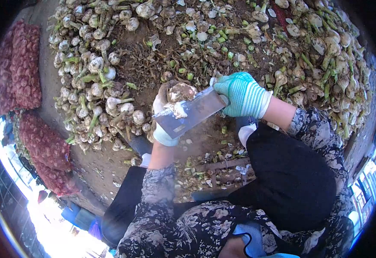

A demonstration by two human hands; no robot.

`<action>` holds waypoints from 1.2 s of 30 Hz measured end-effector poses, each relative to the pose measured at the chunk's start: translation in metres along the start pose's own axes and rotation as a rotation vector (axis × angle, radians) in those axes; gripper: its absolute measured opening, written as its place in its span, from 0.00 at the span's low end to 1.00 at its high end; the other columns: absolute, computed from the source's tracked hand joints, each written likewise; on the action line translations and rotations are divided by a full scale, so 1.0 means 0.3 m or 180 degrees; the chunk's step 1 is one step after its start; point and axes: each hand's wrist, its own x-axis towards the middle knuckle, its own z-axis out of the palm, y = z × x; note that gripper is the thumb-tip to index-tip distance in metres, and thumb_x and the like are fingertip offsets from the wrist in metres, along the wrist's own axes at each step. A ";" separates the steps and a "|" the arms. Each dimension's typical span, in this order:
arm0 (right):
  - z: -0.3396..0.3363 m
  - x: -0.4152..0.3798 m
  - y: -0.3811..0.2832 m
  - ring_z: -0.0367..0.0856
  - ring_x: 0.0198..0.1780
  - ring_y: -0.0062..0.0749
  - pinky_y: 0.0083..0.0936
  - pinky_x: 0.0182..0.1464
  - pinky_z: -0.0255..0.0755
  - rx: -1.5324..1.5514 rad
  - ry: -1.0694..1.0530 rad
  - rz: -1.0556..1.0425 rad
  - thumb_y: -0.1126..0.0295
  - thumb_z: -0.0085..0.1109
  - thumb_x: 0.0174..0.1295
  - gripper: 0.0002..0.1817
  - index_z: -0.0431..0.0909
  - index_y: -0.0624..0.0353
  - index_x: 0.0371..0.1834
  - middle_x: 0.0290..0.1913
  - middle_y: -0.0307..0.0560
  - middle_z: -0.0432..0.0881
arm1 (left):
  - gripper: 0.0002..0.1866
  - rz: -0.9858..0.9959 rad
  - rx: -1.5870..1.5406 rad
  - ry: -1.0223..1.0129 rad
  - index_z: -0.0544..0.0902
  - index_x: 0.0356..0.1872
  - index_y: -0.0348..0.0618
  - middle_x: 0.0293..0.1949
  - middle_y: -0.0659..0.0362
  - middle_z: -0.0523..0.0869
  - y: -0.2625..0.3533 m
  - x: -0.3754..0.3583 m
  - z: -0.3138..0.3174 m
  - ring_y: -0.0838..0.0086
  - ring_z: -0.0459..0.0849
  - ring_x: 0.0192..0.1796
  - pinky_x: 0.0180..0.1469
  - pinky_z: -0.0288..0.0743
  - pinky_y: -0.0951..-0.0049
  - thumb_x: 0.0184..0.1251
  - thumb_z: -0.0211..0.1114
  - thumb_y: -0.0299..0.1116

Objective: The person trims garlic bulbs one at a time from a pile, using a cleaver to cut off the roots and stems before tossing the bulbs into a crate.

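the left hand (162, 107), in a dirt-stained pale glove, curls its fingers around a bulb (182, 92), which sits just behind the knife (198, 112). the right hand (240, 94), in a green-striped glove, has its fingers closed together around the knife's handle end; the broad blade slants down toward the left wrist. pale scraps (179, 110) cling to the blade. beyond lie dry peelings (153, 64), flanked by a garlic heap (97, 90) and another heap (334, 56). red net sacks (24, 64) stand at the far left.

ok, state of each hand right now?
Left hand: closed around a garlic bulb.
Right hand: closed on a broad-bladed knife, its blade across the front of the bulb.
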 end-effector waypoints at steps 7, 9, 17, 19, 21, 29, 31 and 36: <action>-0.023 -0.026 0.269 0.78 0.25 0.31 0.27 0.32 0.74 0.0473 0.0564 0.1931 0.66 0.62 0.48 0.14 0.79 0.62 0.36 0.26 0.50 0.81 | 0.29 0.1202 0.2114 -0.0031 0.70 0.46 0.37 0.38 0.55 0.78 0.094 -0.008 0.047 0.69 0.79 0.40 0.46 0.74 0.71 0.35 0.67 0.27; -0.033 0.019 0.195 0.79 0.28 0.24 0.24 0.32 0.73 0.1338 0.0567 0.1899 0.71 0.65 0.46 0.13 0.78 0.64 0.35 0.29 0.45 0.82 | 0.19 0.0431 0.0925 0.0648 0.72 0.43 0.40 0.41 0.57 0.77 0.019 0.066 0.019 0.71 0.78 0.42 0.45 0.75 0.69 0.48 0.64 0.27; 0.216 0.034 -0.053 0.71 0.24 0.16 0.19 0.27 0.68 0.3081 0.0740 0.1178 0.66 0.68 0.46 0.13 0.77 0.61 0.31 0.24 0.39 0.78 | 0.08 -0.0252 -0.3465 0.0669 0.74 0.23 0.43 0.29 0.54 0.79 0.030 0.196 0.055 0.63 0.78 0.36 0.44 0.72 0.57 0.55 0.56 0.36; 0.239 0.058 -0.049 0.70 0.24 0.16 0.18 0.26 0.67 0.3161 0.0782 0.1478 0.64 0.68 0.46 0.15 0.76 0.63 0.31 0.23 0.40 0.77 | 0.08 -0.0386 -0.3429 0.0899 0.75 0.24 0.43 0.29 0.54 0.79 0.048 0.183 0.077 0.62 0.77 0.37 0.46 0.72 0.56 0.54 0.56 0.36; 0.245 0.077 -0.052 0.69 0.23 0.15 0.17 0.24 0.66 0.2951 0.0848 0.1636 0.64 0.69 0.46 0.17 0.76 0.64 0.32 0.21 0.39 0.76 | 0.10 -0.0636 -0.3527 0.1371 0.75 0.25 0.43 0.30 0.53 0.79 0.037 0.198 0.059 0.60 0.77 0.39 0.48 0.70 0.54 0.52 0.56 0.39; 0.372 0.095 0.035 0.73 0.26 0.25 0.22 0.30 0.69 0.2046 0.0541 0.2033 0.63 0.63 0.49 0.18 0.73 0.65 0.38 0.26 0.42 0.77 | 0.20 -0.1174 -0.4865 0.1007 0.73 0.40 0.42 0.38 0.52 0.77 0.058 0.160 0.048 0.59 0.73 0.46 0.54 0.64 0.53 0.51 0.58 0.46; 0.435 0.046 0.103 0.74 0.30 0.28 0.25 0.34 0.68 0.3032 0.0565 0.3156 0.66 0.57 0.53 0.12 0.73 0.63 0.35 0.27 0.42 0.77 | 0.25 -0.0562 -0.4079 0.0171 0.70 0.45 0.39 0.39 0.51 0.75 0.052 0.152 0.031 0.59 0.74 0.46 0.51 0.68 0.55 0.52 0.57 0.49; 0.411 -0.013 0.078 0.71 0.25 0.21 0.23 0.26 0.65 0.3156 0.0686 0.2384 0.69 0.60 0.52 0.10 0.74 0.64 0.33 0.23 0.38 0.76 | 0.28 0.1276 -0.0304 0.1135 0.67 0.52 0.37 0.47 0.51 0.72 0.220 0.098 0.160 0.59 0.75 0.44 0.50 0.72 0.63 0.49 0.62 0.38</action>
